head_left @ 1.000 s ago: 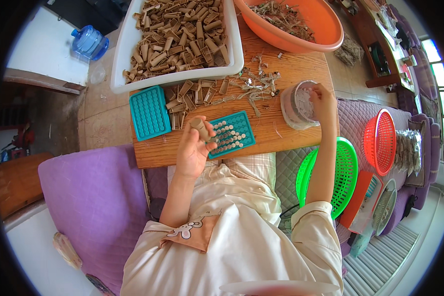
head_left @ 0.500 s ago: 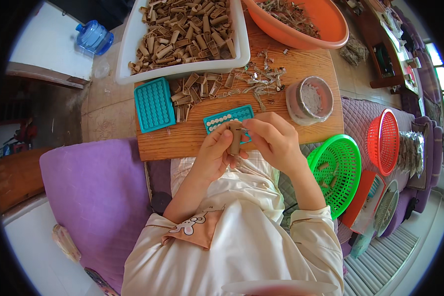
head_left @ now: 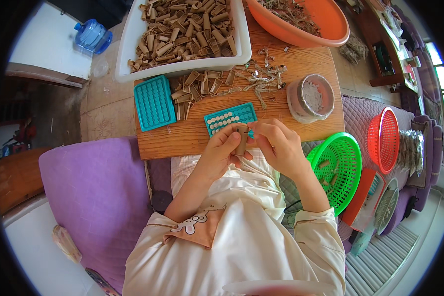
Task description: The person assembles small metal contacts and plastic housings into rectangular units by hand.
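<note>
Brown tube: in the left hand (head_left: 221,152), just to the person's side of the teal disc tray; the tube (head_left: 241,143) shows a small dark mark near its top end.
Left hand: wrapped round the tube, thumb along one side, fingers curled behind.
Right hand: (head_left: 279,144) fingers bent, thumb and forefinger drawn in at the tube's top; whether they pinch anything small, I cannot tell from here.
Teal disc tray: (head_left: 248,111) lying on the wooden counter (head_left: 182,141), rows of white discs in its hollows, partly covered by the hands.
Second teal tray: (head_left: 154,104) left of the disc tray.
Loose brown pieces: (head_left: 195,89) heaped beyond the disc tray, a little left.
White tub: (head_left: 170,69) farther beyond the disc tray, piled with more brown pieces.
Tangled strips: (head_left: 264,81) tan and silvery, beyond the disc tray, slightly right.
Round container: (head_left: 298,108) right of the disc tray, pale stuff inside.
Orange basin: (head_left: 325,42) beyond and right of the disc tray, holding dry scraps.
Green basket: (head_left: 350,172) right of the disc tray, nearer the person, a few brown bits in it.
</note>
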A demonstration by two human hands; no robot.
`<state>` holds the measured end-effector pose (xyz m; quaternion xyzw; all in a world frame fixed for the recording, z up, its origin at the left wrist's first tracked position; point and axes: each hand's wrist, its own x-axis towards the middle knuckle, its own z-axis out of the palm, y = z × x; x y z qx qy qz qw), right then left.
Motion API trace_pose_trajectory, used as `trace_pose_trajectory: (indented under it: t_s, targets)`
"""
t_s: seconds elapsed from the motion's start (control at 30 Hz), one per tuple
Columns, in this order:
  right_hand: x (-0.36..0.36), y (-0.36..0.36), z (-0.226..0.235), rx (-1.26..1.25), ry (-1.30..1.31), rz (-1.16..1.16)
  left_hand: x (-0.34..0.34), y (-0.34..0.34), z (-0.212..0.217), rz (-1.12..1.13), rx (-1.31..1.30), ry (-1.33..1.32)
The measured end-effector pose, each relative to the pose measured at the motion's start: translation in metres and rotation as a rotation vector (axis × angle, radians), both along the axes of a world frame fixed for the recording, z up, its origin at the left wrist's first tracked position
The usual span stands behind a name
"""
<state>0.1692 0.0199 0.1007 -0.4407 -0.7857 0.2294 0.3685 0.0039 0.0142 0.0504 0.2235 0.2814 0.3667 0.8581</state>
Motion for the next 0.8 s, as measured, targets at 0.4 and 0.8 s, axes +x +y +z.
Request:
trace_pose_trajectory:
  t_s: [0.4, 0.8]
  targets:
    - [-0.005, -0.001, -0.015, -0.052, -0.045, 0.008, 0.003, -0.005, -0.004, 0.009, 0.013, 0.164]
    - [0.01, 0.001, -0.008, -0.366, -0.096, 0.027, 0.017, -0.006, -0.018, -0.071, -0.065, 0.226]
